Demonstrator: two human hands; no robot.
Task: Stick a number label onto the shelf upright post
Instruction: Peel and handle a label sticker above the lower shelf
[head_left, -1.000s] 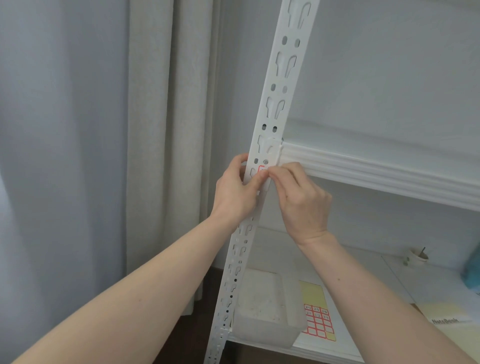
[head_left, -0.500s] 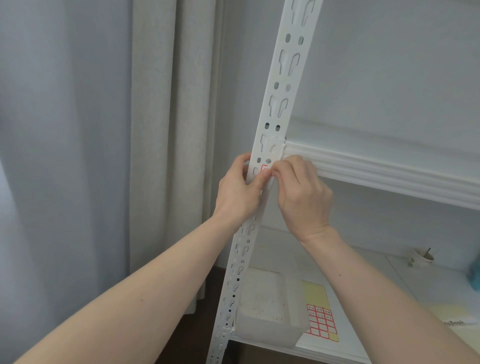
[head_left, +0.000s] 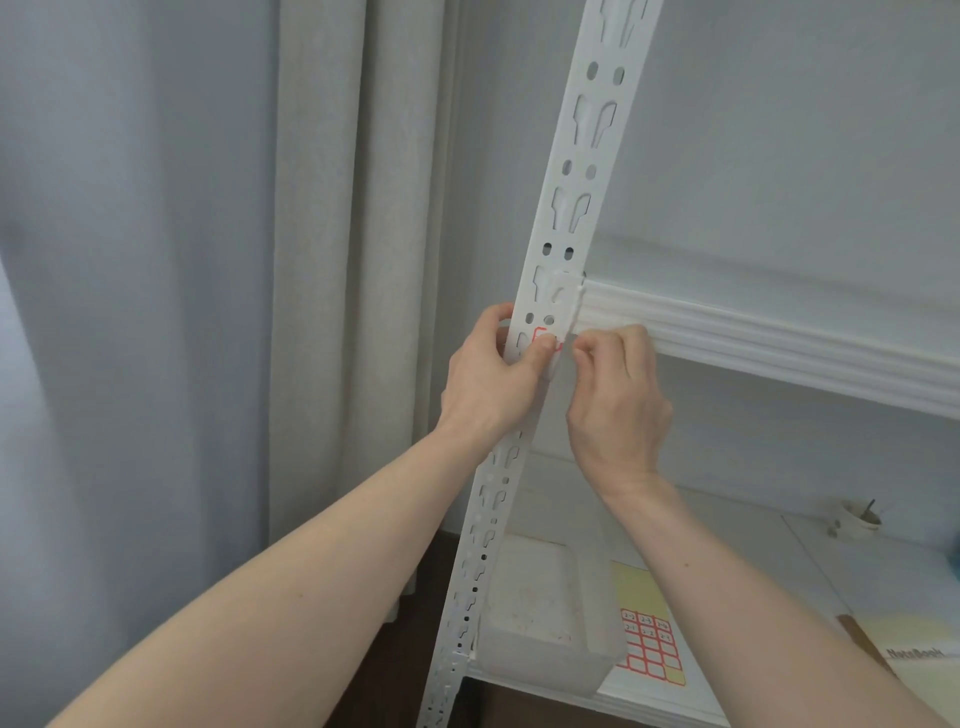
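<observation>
A white perforated shelf upright post (head_left: 576, 197) runs slanting through the middle of the view. A small red-bordered number label (head_left: 544, 332) sits on its face just below the upper shelf rail. My left hand (head_left: 493, 379) wraps the post from the left, its thumb pressing on the label. My right hand (head_left: 618, 400) is just right of the post with fingers curled, apart from the label and holding nothing that I can see. A yellow sheet of red-bordered labels (head_left: 649, 639) lies on the lower shelf.
A white ribbed shelf rail (head_left: 779, 343) runs right from the post. On the lower shelf (head_left: 753, 561) stand a translucent plastic box (head_left: 540, 613), a notebook (head_left: 919, 654) and a small cup (head_left: 857, 519). Grey curtains (head_left: 260, 312) hang at the left.
My right hand has drawn back to the right, off the label. My left thumb stays on the label, and the view has shifted slightly.
</observation>
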